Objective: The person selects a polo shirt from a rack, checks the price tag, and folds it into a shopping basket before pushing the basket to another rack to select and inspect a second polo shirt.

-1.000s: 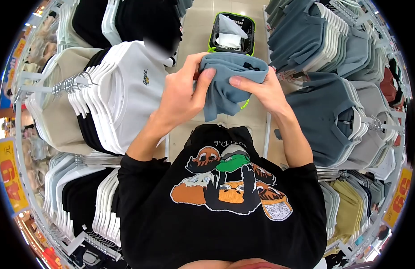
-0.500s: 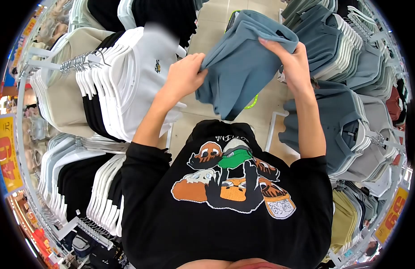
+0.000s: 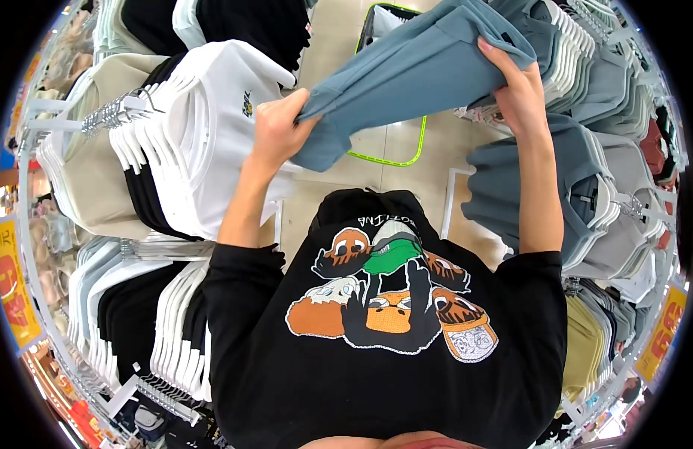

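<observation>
A blue-grey shirt (image 3: 406, 78) is stretched between my two hands, folded lengthwise into a band that slants up to the right. My left hand (image 3: 281, 129) is closed around its lower left part, the cloth bunched at the fingers. At the upper right, my right hand (image 3: 520, 93) grips the collar end, thumb on top near a dark neck label; its other fingers are hidden behind the cloth. Below the shirt, a basket with a bright green rim (image 3: 423, 138) sits on the floor, partly covered by the cloth.
White shirts on hangers (image 3: 212, 142) crowd the rack on my left, beside beige and black ones. On my right hang blue-grey polo shirts (image 3: 545, 183) and grey ones. Tiled floor (image 3: 316, 217) runs between the racks. Yellow price signs (image 3: 13, 277) stand at the outer edges.
The shirt has been pulled out longer and flatter. My right hand moved right, my left hand moved left and slightly down. More of the green-rimmed basket shows now.
</observation>
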The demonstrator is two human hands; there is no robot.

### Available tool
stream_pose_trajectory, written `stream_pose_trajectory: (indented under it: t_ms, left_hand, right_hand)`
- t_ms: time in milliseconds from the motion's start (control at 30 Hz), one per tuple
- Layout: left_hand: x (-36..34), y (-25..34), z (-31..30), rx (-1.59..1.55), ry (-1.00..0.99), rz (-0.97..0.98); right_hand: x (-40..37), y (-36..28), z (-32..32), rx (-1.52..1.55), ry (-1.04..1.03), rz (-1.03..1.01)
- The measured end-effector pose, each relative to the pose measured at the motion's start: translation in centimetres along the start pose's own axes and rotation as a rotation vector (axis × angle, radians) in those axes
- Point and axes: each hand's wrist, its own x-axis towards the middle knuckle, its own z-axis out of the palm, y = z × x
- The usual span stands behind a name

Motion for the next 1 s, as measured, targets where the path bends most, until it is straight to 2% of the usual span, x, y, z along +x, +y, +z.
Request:
stream_pose_trajectory:
  t_ms: [167, 233, 267, 300, 333, 367, 400, 433, 467, 533, 567, 633, 700, 767, 833, 900, 933, 967, 1000]
  left_hand:
    - [-3.8, 3.4, -2.9, 0.047, -0.253, -0.051]
    - [-5.8, 4.1, -4.2, -0.092, -0.408, -0.260]
    - [-7.0, 3.9, -5.0, -0.100, -0.428, -0.273]
    - [-8.4, 3.6, -5.9, -0.253, -0.453, -0.447]
    - [-9.8, 3.2, -6.5, -0.408, -0.473, -0.621]
    - [-11.4, 2.6, -6.9, -0.423, -0.489, -0.636]
    - [-13.0, 2.1, -7.3, -0.594, -0.424, -0.663]
    - [-14.5, 1.7, -7.4, -0.760, -0.354, -0.690]
    - [-15.7, 1.4, -7.1, -0.772, -0.371, -0.706]
    - [-16.9, 1.0, -6.3, -1.026, -0.185, -0.832]
    - [-17.0, 1.2, -5.5, -1.087, -0.064, -0.920]
    - [-15.6, 0.7, -3.7, -1.122, -0.011, -0.980]
    - [-12.6, 0.8, -1.3, -1.099, 0.082, -1.062]
    - [-8.1, 1.7, 1.4, -1.163, 0.056, -1.107]
    - [-3.7, 3.4, 5.0, -1.170, -0.069, -1.071]
    - [-0.7, 5.7, 7.5, -0.875, -0.542, -0.867]
    - [0.2, 7.8, 8.7, -0.855, -0.766, -0.706]
    - [0.1, 9.7, 9.8, -0.684, -0.976, -0.494]
    - [-1.3, 11.7, 9.8, -0.479, -0.965, -0.278]
  right_hand:
    - [-4.9, 0.9, -2.5, 0.026, 0.084, -0.010]
    - [-9.1, 0.4, -3.8, -0.138, 0.119, 0.015]
    - [-11.7, 0.6, -5.2, -0.257, 0.150, 0.088]
    - [-15.1, 1.6, -5.8, -0.776, 0.344, 0.045]
    - [-17.4, 0.6, -6.4, -0.254, 0.136, 0.148]
    - [-19.8, 0.5, -5.8, -0.145, -0.012, -0.083]
    - [-20.9, -1.2, -4.9, -0.353, -0.284, -0.196]
    - [-19.1, -3.2, -3.3, -0.084, -0.543, -0.011]
    - [-17.5, -4.5, -1.8, 0.203, -0.785, 0.171]
    - [-19.1, -2.3, -0.7, 0.331, -0.935, 0.124]
    - [-19.8, -1.4, -0.1, 0.336, -0.922, 0.134]
    - [-20.5, 0.2, 1.1, 0.466, -0.973, 0.032]
    - [-20.9, 0.9, 1.6, 0.520, -0.967, 0.041]
    - [-21.1, 1.4, 1.9, 0.561, -0.985, 0.002]
    - [-21.0, 1.4, 2.0, 0.563, -0.987, -0.001]
    - [-20.9, 1.3, 1.9, 0.564, -0.989, -0.011]
    - [-20.8, 1.3, 1.9, 0.529, -0.992, -0.045]
    - [-20.6, 1.1, 1.8, 0.492, -0.996, -0.078]
    - [-20.4, 0.5, 1.4, 0.488, -0.987, -0.077]
